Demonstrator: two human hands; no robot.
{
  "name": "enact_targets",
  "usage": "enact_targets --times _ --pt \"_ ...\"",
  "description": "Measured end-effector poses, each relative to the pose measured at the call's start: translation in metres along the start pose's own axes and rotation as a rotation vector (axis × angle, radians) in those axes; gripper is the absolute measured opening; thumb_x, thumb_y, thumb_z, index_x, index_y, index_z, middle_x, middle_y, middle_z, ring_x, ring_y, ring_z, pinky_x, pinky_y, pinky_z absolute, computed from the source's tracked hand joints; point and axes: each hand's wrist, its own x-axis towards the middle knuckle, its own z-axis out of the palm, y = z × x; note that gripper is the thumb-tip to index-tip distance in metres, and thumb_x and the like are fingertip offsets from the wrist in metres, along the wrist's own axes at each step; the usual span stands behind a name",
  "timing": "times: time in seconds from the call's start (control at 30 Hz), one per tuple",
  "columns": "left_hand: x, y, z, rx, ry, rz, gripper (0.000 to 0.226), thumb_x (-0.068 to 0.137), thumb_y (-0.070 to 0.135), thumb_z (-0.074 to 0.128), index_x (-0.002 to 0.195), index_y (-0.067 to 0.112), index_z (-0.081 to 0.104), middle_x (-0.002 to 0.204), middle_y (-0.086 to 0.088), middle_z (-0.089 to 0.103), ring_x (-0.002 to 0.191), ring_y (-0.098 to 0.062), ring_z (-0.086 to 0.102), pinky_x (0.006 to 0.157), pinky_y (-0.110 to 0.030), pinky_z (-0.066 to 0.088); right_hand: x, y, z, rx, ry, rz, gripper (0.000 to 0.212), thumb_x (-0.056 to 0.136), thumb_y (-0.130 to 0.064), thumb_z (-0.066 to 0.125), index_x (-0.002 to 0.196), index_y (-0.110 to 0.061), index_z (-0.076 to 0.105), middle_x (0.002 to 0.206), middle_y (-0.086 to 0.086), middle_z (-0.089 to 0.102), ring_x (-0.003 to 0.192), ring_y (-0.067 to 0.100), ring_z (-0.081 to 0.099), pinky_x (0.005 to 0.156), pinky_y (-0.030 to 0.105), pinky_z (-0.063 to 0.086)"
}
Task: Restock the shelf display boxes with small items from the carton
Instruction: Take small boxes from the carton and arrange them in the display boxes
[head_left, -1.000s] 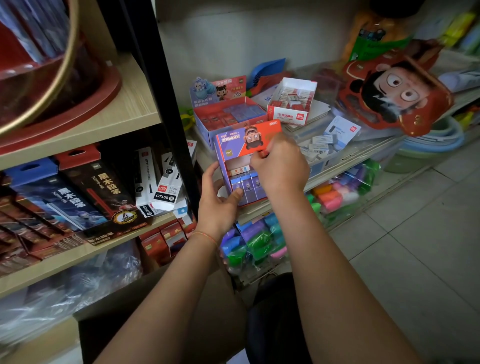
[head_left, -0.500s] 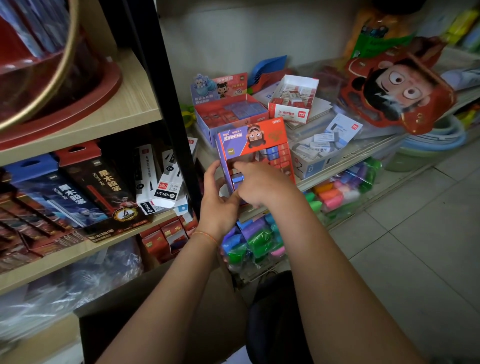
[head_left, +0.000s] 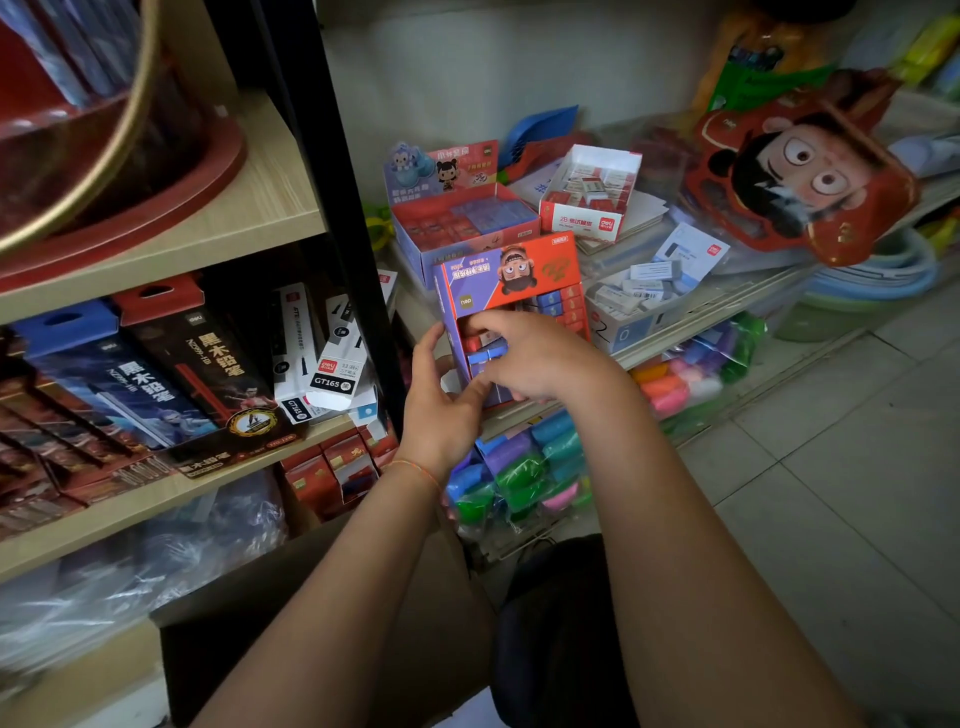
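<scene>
A display box (head_left: 519, 278) with an orange and purple cartoon lid stands tilted at the shelf's front edge. Rows of small red and blue erasers (head_left: 565, 306) fill it. My left hand (head_left: 441, 405) grips the box's lower left side, thumb up along the edge. My right hand (head_left: 540, 358) reaches into the box's left part; its fingers and thumb curl around a few of the erasers there. The box's lower half is hidden behind both hands.
Behind stand a second red and blue display box (head_left: 462, 223), a white eraser box (head_left: 584, 218) and an open box of white erasers (head_left: 641, 291). A black shelf post (head_left: 322, 208) rises at left. Clay packs (head_left: 524, 467) lie below, and a brown carton (head_left: 244, 639) sits under my arms.
My right hand left the lid flap and moved down into the box onto the erasers. The lid now stands open and upright. My left hand stayed on the box's lower left.
</scene>
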Motion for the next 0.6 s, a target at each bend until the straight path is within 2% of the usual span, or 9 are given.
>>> enact_targets --times 0.07,0.13,0.2,0.27,0.33,0.37,0.47,0.53,0.6 --pt "0.0 -0.001 0.0 -0.002 0.009 0.0 0.069 0.083 0.03 0.071 0.139 0.045 0.034 0.123 -0.003 0.062 0.102 -0.029 0.067 0.08 -0.054 0.057 0.002 0.007 0.001 0.045 0.09 -0.044 0.038 0.085 -0.013 0.066 0.119 -0.03 0.063 0.107 -0.008 0.062 0.078 0.01 0.058 0.072 0.028 0.05" --pt "0.001 -0.002 -0.001 0.001 0.009 -0.009 0.067 0.085 0.028 0.069 0.139 0.045 0.034 0.125 -0.003 0.061 0.102 -0.029 0.067 0.079 -0.052 0.058 0.005 0.011 0.005 0.055 0.215 -0.067 0.026 0.083 -0.017 0.071 0.107 -0.027 0.069 0.094 -0.01 0.065 0.081 0.011 0.06 0.078 0.031 0.053" --pt "0.003 -0.002 0.0 0.01 0.016 -0.029 0.065 0.088 0.024 0.067 0.139 0.046 0.034 0.126 -0.003 0.06 0.103 -0.029 0.067 0.078 -0.052 0.058 0.007 0.013 0.009 0.038 0.299 -0.096 0.018 0.083 -0.021 0.074 0.1 -0.026 0.073 0.086 -0.009 0.065 0.08 0.013 0.061 0.078 0.034 0.054" --pt "0.005 -0.001 0.0 0.01 0.027 -0.058 0.063 0.089 0.023 0.067 0.139 0.045 0.034 0.125 -0.002 0.06 0.1 -0.029 0.068 0.075 -0.05 0.059 0.01 0.014 0.011 0.025 0.377 -0.131 0.012 0.083 -0.023 0.073 0.095 -0.026 0.075 0.088 -0.006 0.063 0.081 0.017 0.061 0.077 0.036 0.053" --pt "0.007 0.001 0.001 0.009 0.034 -0.078 0.062 0.09 0.023 0.066 0.141 0.041 0.035 0.124 -0.003 0.062 0.095 -0.029 0.069 0.065 -0.04 0.057 0.013 0.015 0.01 0.087 0.481 -0.188 0.011 0.085 -0.021 0.07 0.094 -0.022 0.075 0.088 -0.004 0.055 0.078 0.018 0.057 0.076 0.037 0.051" --pt "0.009 0.001 0.001 0.013 0.037 -0.085 0.062 0.091 0.024 0.066 0.143 0.039 0.035 0.124 -0.004 0.062 0.097 -0.031 0.068 0.065 -0.037 0.055 0.013 0.015 0.009 0.178 0.542 -0.215 0.011 0.086 -0.021 0.068 0.095 -0.02 0.075 0.086 -0.003 0.057 0.076 0.018 0.057 0.076 0.038 0.052" --pt "0.015 0.006 0.001 0.036 0.054 -0.117 0.06 0.093 0.024 0.064 0.146 0.033 0.037 0.123 -0.009 0.063 0.105 -0.043 0.063 0.077 -0.042 0.054 0.009 0.019 -0.003 0.506 0.695 -0.205 0.011 0.092 -0.019 0.061 0.097 -0.023 0.069 0.076 -0.007 0.064 0.062 0.011 0.06 0.067 0.037 0.054" --pt "0.016 0.012 0.001 0.063 0.063 -0.127 0.054 0.095 0.023 0.061 0.144 0.03 0.04 0.118 -0.008 0.065 0.105 -0.043 0.062 0.08 -0.043 0.053 0.009 0.025 -0.011 0.594 0.754 -0.164 0.014 0.094 -0.016 0.058 0.099 -0.026 0.067 0.075 -0.009 0.062 0.06 0.01 0.058 0.062 0.035 0.052" --pt "0.016 0.016 0.002 0.121 0.065 -0.11 0.046 0.097 0.023 0.057 0.141 0.029 0.043 0.11 -0.004 0.067 0.1 -0.039 0.065 0.081 -0.041 0.053 0.01 0.029 -0.014 0.623 0.761 -0.132 0.016 0.094 -0.015 0.058 0.097 -0.028 0.067 0.081 -0.003 0.063 0.063 0.016 0.06 0.061 0.036 0.054"
